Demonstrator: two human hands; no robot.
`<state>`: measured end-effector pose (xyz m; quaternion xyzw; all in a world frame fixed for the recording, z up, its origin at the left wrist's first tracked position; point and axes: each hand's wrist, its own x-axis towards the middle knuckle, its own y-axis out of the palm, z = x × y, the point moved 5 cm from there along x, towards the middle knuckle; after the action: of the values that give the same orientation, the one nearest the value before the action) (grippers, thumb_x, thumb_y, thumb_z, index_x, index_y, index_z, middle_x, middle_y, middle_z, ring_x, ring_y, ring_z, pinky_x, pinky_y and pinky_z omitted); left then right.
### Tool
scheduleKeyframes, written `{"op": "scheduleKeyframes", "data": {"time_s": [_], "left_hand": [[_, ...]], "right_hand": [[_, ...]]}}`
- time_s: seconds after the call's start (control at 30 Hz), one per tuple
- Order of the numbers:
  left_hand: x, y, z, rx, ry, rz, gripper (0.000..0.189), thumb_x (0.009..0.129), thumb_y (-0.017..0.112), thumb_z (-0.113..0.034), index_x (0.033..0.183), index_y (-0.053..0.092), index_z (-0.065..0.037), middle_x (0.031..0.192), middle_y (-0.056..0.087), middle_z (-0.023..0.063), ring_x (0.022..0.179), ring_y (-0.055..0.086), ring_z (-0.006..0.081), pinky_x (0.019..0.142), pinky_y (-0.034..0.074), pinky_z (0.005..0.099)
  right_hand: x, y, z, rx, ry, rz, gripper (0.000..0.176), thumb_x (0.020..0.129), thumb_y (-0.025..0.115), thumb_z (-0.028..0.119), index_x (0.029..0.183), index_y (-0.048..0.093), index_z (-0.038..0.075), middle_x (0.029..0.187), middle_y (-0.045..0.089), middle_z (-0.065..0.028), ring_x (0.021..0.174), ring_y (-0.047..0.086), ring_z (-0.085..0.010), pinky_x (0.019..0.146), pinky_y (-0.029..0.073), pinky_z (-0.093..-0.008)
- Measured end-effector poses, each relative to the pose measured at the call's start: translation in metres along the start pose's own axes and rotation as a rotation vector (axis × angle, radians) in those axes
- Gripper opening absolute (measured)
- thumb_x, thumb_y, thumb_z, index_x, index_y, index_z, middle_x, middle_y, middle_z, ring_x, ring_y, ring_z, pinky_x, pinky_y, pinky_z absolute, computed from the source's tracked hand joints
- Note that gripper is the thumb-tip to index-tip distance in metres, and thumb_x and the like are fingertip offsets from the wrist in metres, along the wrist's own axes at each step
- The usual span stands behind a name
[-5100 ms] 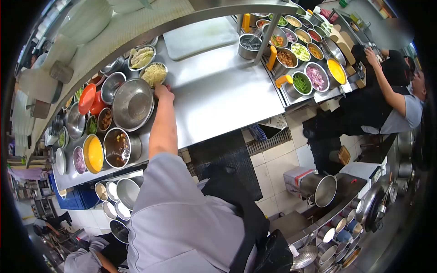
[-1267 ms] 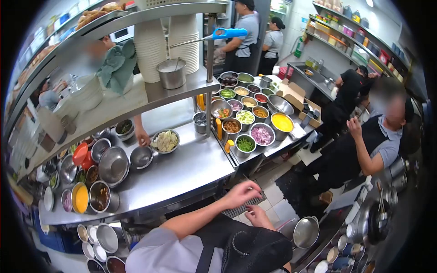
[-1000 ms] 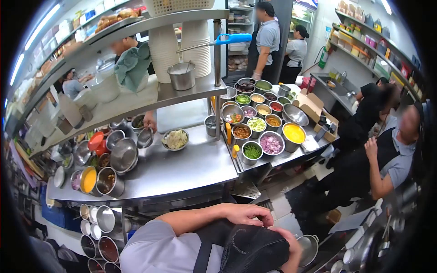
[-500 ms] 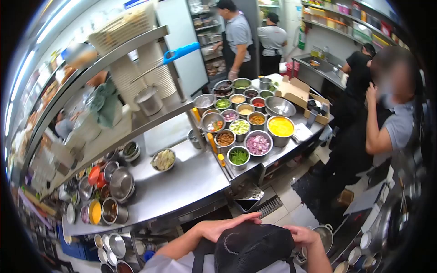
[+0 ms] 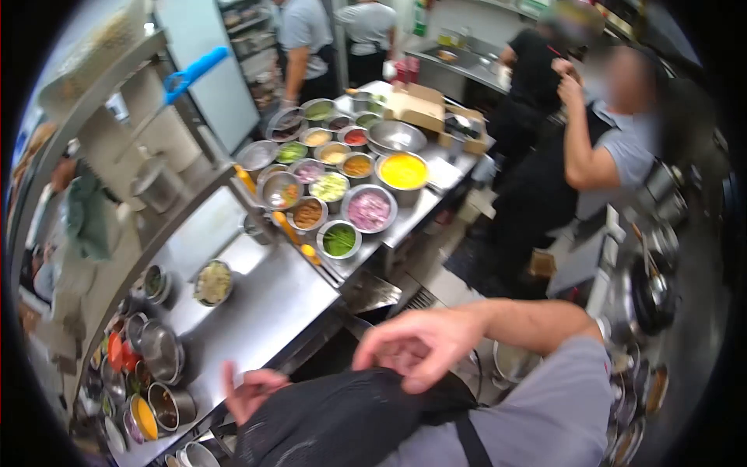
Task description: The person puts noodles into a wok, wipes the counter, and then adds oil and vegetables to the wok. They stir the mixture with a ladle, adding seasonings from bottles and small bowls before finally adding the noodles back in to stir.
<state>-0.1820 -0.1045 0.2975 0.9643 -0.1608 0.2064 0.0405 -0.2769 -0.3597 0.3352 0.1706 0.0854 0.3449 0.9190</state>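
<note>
Black apron fabric (image 5: 334,416) bulges up at the bottom of the view, with a strap (image 5: 471,440) running over my grey shirt. My right hand (image 5: 432,338) arches across the fabric's upper edge, fingers bent and apart, thumb tip right at the cloth. On the fabric's left side is my left hand (image 5: 255,391), fingers spread, its lower part hidden behind the cloth. Beyond my hands stands the steel counter (image 5: 261,303), with a bowl of pale chopped food (image 5: 214,282) on it.
Metal containers of chopped onion (image 5: 368,211), green herbs (image 5: 339,240) and yellow liquid (image 5: 402,170) crowd the far counter. Pots and bowls (image 5: 162,350) fill the left end. A person (image 5: 615,159) stands at the right; others are behind the counter. Pans (image 5: 650,288) line the right side.
The view has swung right, so the counters shift left. My right hand has come from the fabric's right side over its upper edge; my left hand has moved to the left side.
</note>
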Motion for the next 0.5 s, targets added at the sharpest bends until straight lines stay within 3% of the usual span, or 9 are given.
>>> {"op": "scheduleKeyframes", "data": {"time_s": [0.03,0.07,0.1,0.13,0.17,0.27,0.33,0.5], "left_hand": [[0.005,-0.013,-0.009,-0.139,0.063,-0.073,0.084,0.089,0.069,-0.011,0.155,0.017,-0.008,0.085,0.062,0.0157,0.077,0.065,0.0216,0.07,0.057,0.0321],[-0.013,-0.11,0.064,0.009,-0.297,-0.042,0.074,0.092,0.068,-0.019,0.152,0.026,-0.01,0.09,0.063,0.0144,0.086,0.064,0.0194,0.073,0.055,0.029],[-0.004,-0.135,0.041,0.005,-0.115,-0.181,0.073,0.092,0.068,-0.019,0.152,0.027,-0.01,0.091,0.063,0.0142,0.086,0.064,0.0193,0.074,0.055,0.0289],[0.002,-0.119,-0.008,0.001,0.18,-0.312,0.073,0.092,0.068,-0.019,0.151,0.028,-0.01,0.091,0.063,0.014,0.087,0.064,0.0191,0.074,0.055,0.0288],[0.002,-0.127,-0.028,0.037,0.312,-0.394,0.072,0.092,0.068,-0.019,0.151,0.028,-0.01,0.092,0.063,0.0138,0.087,0.064,0.0189,0.074,0.055,0.0287],[0.002,-0.185,-0.057,0.141,0.473,-0.585,0.071,0.092,0.068,-0.019,0.15,0.03,-0.009,0.093,0.063,0.0132,0.089,0.064,0.0184,0.075,0.055,0.0283],[-0.003,-0.213,-0.066,0.174,0.514,-0.678,0.07,0.092,0.068,-0.019,0.149,0.031,-0.009,0.094,0.063,0.0128,0.09,0.063,0.0181,0.076,0.054,0.0281],[-0.027,-0.256,-0.078,0.163,0.58,-0.846,0.067,0.092,0.068,-0.019,0.148,0.033,-0.009,0.096,0.063,0.0119,0.092,0.063,0.0172,0.077,0.054,0.0275]], "right_hand": [[0.01,0.008,0.018,-0.037,-0.03,0.0,0.057,0.086,0.074,0.01,0.134,0.046,0.002,0.09,0.061,-0.0039,0.074,0.058,-0.0052,0.064,0.05,-0.0227],[0.018,0.014,0.03,-0.124,-0.068,0.025,0.052,0.089,0.067,0.003,0.135,0.043,0.001,0.097,0.056,-0.0046,0.072,0.055,-0.0038,0.058,0.047,-0.0213],[0.027,0.018,0.042,-0.24,-0.149,-0.015,0.049,0.088,0.069,0.005,0.131,0.047,0.0,0.089,0.055,-0.0028,0.07,0.055,-0.0034,0.057,0.045,-0.0211],[0.034,0.025,0.056,-0.216,-0.169,-0.083,0.049,0.077,0.073,0.014,0.121,0.056,0.0,0.079,0.064,-0.006,0.062,0.061,-0.0115,0.056,0.05,-0.0274],[0.041,0.032,0.072,-0.278,-0.232,-0.103,0.048,0.074,0.074,0.014,0.117,0.058,-0.001,0.078,0.065,-0.0079,0.06,0.062,-0.0132,0.054,0.051,-0.0284],[0.058,0.055,0.108,-0.508,-0.452,-0.073,0.05,0.069,0.076,0.019,0.112,0.062,-0.004,0.086,0.07,-0.0146,0.067,0.067,-0.0179,0.061,0.054,-0.0301],[0.059,0.071,0.127,-0.564,-0.612,-0.071,0.049,0.068,0.076,0.02,0.11,0.063,-0.003,0.085,0.069,-0.013,0.071,0.066,-0.0169,0.063,0.052,-0.0288],[0.053,0.093,0.157,-0.339,-0.539,0.308,0.038,0.071,0.073,0.021,0.103,0.068,0.002,0.071,0.065,-0.0056,0.063,0.058,-0.0147,0.057,0.045,-0.0303]]}}
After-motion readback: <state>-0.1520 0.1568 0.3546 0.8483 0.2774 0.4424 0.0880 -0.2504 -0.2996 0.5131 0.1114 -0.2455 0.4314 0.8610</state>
